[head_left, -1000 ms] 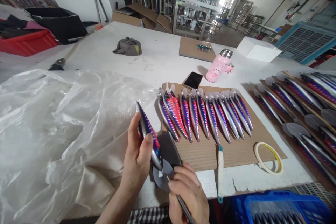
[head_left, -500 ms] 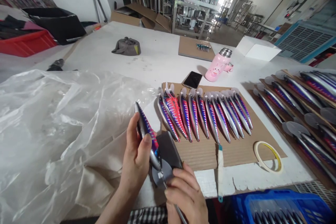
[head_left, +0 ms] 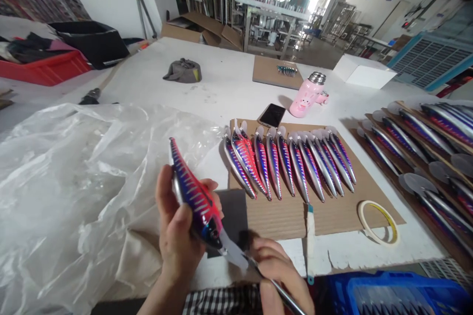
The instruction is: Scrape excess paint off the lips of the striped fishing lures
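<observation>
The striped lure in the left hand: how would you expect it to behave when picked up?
The striped lure is probably stiff, as it juts past the left hand without drooping. Its glossy sides could make it slippery. The thin, translucent lip might be its most fragile part.

1. Workshop, factory kind.
2. White table [head_left: 229,86], smudged; painted fishing lures [head_left: 296,167] of one pattern lined up on cardboard [head_left: 281,219].
3. Beyond: second long table [head_left: 271,5], metal racks [head_left: 342,22], open carton [head_left: 231,35].
4. Right: big blue-framed louvred unit [head_left: 428,61].
</observation>
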Available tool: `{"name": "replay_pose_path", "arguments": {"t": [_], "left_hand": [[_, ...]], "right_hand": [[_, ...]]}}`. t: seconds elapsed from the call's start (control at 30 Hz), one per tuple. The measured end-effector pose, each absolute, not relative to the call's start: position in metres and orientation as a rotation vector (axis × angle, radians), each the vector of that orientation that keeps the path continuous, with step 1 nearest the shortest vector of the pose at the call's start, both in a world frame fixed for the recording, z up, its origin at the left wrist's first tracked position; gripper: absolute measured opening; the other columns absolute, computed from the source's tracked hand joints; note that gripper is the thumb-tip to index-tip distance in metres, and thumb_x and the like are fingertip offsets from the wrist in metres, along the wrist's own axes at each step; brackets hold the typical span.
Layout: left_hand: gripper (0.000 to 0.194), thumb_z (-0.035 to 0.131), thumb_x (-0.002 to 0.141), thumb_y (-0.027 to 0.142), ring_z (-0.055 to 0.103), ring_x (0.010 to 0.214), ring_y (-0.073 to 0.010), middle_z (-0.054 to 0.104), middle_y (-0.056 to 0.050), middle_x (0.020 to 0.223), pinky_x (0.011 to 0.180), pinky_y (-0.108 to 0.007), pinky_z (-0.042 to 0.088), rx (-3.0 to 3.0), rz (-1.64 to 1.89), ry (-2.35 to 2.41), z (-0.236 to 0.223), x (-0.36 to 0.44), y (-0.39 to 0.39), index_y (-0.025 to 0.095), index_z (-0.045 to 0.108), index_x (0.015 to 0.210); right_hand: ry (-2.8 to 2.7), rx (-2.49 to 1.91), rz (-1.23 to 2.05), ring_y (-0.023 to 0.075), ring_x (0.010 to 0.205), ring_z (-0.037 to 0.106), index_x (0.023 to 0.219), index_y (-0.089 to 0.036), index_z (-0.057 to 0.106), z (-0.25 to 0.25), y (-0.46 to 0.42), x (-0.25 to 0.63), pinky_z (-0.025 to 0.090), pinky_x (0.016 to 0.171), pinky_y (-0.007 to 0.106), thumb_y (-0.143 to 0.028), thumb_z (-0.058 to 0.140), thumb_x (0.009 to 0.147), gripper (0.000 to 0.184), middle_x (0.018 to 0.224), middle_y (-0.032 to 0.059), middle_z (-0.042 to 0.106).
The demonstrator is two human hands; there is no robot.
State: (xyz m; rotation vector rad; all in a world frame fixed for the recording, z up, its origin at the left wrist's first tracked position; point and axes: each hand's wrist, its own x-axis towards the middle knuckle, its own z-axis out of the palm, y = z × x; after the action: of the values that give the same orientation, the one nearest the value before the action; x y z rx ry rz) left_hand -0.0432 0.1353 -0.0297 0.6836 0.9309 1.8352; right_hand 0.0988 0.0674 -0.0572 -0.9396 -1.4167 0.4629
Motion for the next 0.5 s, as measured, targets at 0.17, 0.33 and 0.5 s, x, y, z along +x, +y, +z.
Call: {"name": "replay_pose_path", "arguments": {"t": [0.17, 0.33, 0.5], "left_hand": [[0.066, 0.064, 0.083, 0.039, 0.062, 0.057, -0.0133, 0.072, -0.002, 0.090, 0.049, -0.023, 0.052, 0.580, 1.865, 0.877, -0.032, -0.042, 0.138, 0.039, 0.033, 0.141], [0.061, 0.059, 0.089, 0.036, 0.063, 0.066, -0.0111, 0.069, 0.002, 0.095, 0.060, -0.023, 0.054, 0.704, 1.803, 0.931, -0.048, -0.041, 0.139, 0.043, 0.030, 0.142], [0.063, 0.061, 0.089, 0.035, 0.062, 0.066, -0.0097, 0.068, 0.002, 0.093, 0.061, -0.021, 0.053, 0.729, 1.804, 0.945, -0.050, -0.041, 0.140, 0.042, 0.029, 0.143]], "right_hand": [[-1.248, -0.928, 0.508, 0.0180, 0.085, 0.066, 0.086, -0.024, 0.059, -0.047, 0.058, 0.103, 0.057, 0.082, 0.033, -0.036, 0.051, 0.096, 0.018, 0.077, 0.0020, 0.067], [-1.436, -1.067, 0.460, 0.0226, 0.094, 0.066, 0.094, -0.024, 0.065, -0.047, 0.063, 0.104, 0.055, 0.078, 0.034, -0.034, 0.053, 0.095, 0.016, 0.085, 0.0056, 0.069], [-1.568, -1.026, 0.387, 0.0211, 0.093, 0.065, 0.097, -0.024, 0.063, -0.055, 0.070, 0.103, 0.055, 0.079, 0.034, -0.030, 0.049, 0.097, 0.016, 0.086, 0.0050, 0.070]]}}
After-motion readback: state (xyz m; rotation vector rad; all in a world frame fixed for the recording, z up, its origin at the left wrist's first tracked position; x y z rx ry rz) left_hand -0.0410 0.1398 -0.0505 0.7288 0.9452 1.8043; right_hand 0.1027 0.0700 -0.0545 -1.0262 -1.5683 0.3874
